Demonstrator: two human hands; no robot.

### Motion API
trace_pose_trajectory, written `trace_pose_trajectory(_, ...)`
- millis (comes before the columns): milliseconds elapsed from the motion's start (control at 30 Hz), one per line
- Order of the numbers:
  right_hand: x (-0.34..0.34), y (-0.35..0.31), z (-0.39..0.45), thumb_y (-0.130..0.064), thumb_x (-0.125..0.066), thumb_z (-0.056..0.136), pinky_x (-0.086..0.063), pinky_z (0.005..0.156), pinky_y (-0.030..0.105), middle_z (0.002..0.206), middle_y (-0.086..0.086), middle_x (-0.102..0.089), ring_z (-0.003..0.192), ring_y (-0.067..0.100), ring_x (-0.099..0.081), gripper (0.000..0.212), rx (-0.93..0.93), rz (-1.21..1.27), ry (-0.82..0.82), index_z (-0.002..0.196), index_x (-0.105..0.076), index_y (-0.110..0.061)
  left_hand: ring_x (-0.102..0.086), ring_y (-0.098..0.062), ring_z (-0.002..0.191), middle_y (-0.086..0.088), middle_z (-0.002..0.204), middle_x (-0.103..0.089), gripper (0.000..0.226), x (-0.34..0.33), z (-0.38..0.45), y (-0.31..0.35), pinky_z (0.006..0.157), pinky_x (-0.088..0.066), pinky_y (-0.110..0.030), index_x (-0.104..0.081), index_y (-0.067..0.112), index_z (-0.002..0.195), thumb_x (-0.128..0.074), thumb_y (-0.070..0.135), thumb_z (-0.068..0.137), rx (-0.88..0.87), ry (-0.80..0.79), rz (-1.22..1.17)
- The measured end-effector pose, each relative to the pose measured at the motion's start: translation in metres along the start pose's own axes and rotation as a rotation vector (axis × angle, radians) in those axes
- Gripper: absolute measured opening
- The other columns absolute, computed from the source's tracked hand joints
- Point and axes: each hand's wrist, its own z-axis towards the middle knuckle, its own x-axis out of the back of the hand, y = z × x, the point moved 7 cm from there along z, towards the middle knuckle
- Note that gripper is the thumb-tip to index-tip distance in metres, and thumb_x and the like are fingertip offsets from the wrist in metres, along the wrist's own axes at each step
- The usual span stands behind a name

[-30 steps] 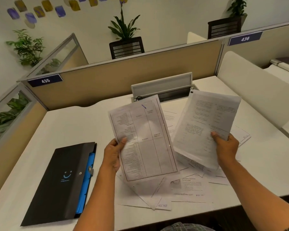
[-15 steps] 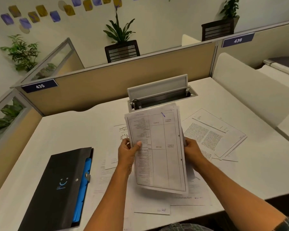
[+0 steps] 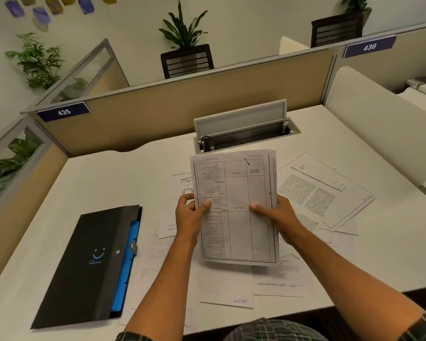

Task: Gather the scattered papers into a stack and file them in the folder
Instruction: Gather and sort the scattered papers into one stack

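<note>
white printed paper stack (image 3: 236, 207) upright above mid tabletop (image 3: 103, 178), gripped by left hand (image 3: 190, 215) on its left edge, right hand (image 3: 278, 215) on its right. loose white sheets (image 3: 322, 190) scattered beneath. black flat folder (image 3: 86, 264) near front left corner.

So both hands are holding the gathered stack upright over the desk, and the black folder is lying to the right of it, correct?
Not quite. The head view shows the black folder lying to the left of the stack, not the right. The rest holds: the left hand and right hand both grip the stack upright over the desk.
</note>
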Motion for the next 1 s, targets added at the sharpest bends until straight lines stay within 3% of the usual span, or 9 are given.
trace_pose_trajectory(167,-0.002,-0.027,0.005,-0.029,-0.086,0.073,-0.063,0.074,0.028,0.101,-0.007,-0.080,0.095,0.015,-0.076,0.035,0.114,-0.015,0.061,0.106,-0.074,-0.025,-0.075,-0.022,0.101,-0.005,0.109,-0.078,0.031,0.005,0.001,0.022,0.084,-0.062,-0.035,-0.064,0.010,0.113,-0.079,0.015,0.086,-0.043,-0.139,0.064)
trace_pose_trajectory(267,-0.009,-0.046,0.004,-0.020,-0.081,0.084,-0.063,0.074,0.025,0.097,-0.016,-0.077,0.095,0.006,-0.074,0.023,0.213,-0.064,0.039,0.102,-0.072,-0.032,-0.074,-0.018,0.100,0.002,0.108,-0.078,0.022,0.016,-0.001,0.041,0.079,-0.061,-0.027,-0.069,0.015,0.105,-0.078,0.025,0.087,-0.102,-0.167,0.177)
trace_pose_trajectory(400,-0.015,-0.049,-0.004,-0.010,-0.077,0.088,-0.058,0.071,0.013,0.099,-0.029,-0.073,0.097,-0.004,-0.070,0.032,0.264,-0.079,-0.020,0.104,-0.069,-0.036,-0.073,-0.012,0.097,0.010,0.105,-0.078,0.010,0.032,-0.005,0.055,0.077,-0.058,-0.023,-0.073,0.023,0.099,-0.076,0.023,0.089,-0.139,-0.198,0.325)
trace_pose_trajectory(533,-0.016,-0.026,-0.008,-0.018,-0.083,0.083,-0.059,0.073,0.016,0.104,-0.017,-0.073,0.098,-0.004,-0.070,0.039,0.225,-0.167,-0.063,0.109,-0.067,-0.042,-0.073,-0.003,0.088,0.014,0.097,-0.079,0.017,0.038,-0.019,0.041,0.069,-0.054,-0.013,-0.075,0.033,0.099,-0.076,0.018,0.090,-0.078,-0.254,0.443)
trace_pose_trajectory(600,-0.018,-0.013,-0.009,-0.022,-0.084,0.083,-0.061,0.077,0.020,0.111,-0.013,-0.071,0.101,0.000,-0.069,0.045,0.178,-0.192,-0.096,0.113,-0.064,-0.049,-0.072,-0.002,0.086,0.016,0.095,-0.077,0.015,0.042,-0.024,0.028,0.070,-0.052,-0.015,-0.073,0.037,0.096,-0.075,0.023,0.091,-0.055,-0.250,0.548)
trace_pose_trajectory(733,-0.017,-0.021,-0.010,-0.028,-0.082,0.084,-0.059,0.073,0.017,0.097,-0.026,-0.073,0.095,-0.004,-0.069,0.040,0.211,-0.177,-0.035,0.098,-0.069,-0.063,-0.072,-0.011,0.091,0.008,0.101,-0.076,0.008,0.061,-0.030,0.011,0.083,-0.060,-0.031,-0.075,0.026,0.100,-0.074,0.025,0.092,-0.046,-0.103,0.659)
trace_pose_trajectory(833,-0.009,-0.032,-0.008,-0.021,-0.082,0.086,-0.059,0.073,0.016,0.096,-0.030,-0.073,0.095,-0.006,-0.070,0.040,0.249,-0.135,0.057,0.094,-0.072,-0.058,-0.068,-0.015,0.098,0.000,0.116,-0.072,0.028,0.081,-0.039,-0.009,0.090,-0.055,-0.035,-0.072,0.021,0.112,-0.075,0.037,0.090,0.051,0.025,0.956)
trace_pose_trajectory(933,0.002,-0.030,-0.006,-0.015,-0.082,0.087,-0.059,0.073,0.014,0.097,-0.030,-0.074,0.095,-0.005,-0.071,0.034,0.253,-0.091,0.130,0.101,-0.070,-0.044,-0.064,-0.028,0.109,-0.009,0.124,-0.066,0.063,0.086,-0.055,-0.040,0.092,-0.055,-0.040,-0.064,0.014,0.122,-0.073,0.062,0.082,0.246,-0.029,1.357)
trace_pose_trajectory(1000,0.008,-0.027,-0.005,-0.017,-0.083,0.086,-0.059,0.073,0.015,0.096,-0.028,-0.075,0.094,-0.004,-0.071,0.031,0.250,-0.071,0.169,0.102,-0.070,-0.041,-0.060,-0.031,0.114,-0.011,0.128,-0.059,0.082,0.082,-0.067,-0.058,0.096,-0.052,-0.044,-0.058,0.012,0.127,-0.070,0.074,0.075,0.323,-0.088,1.488)
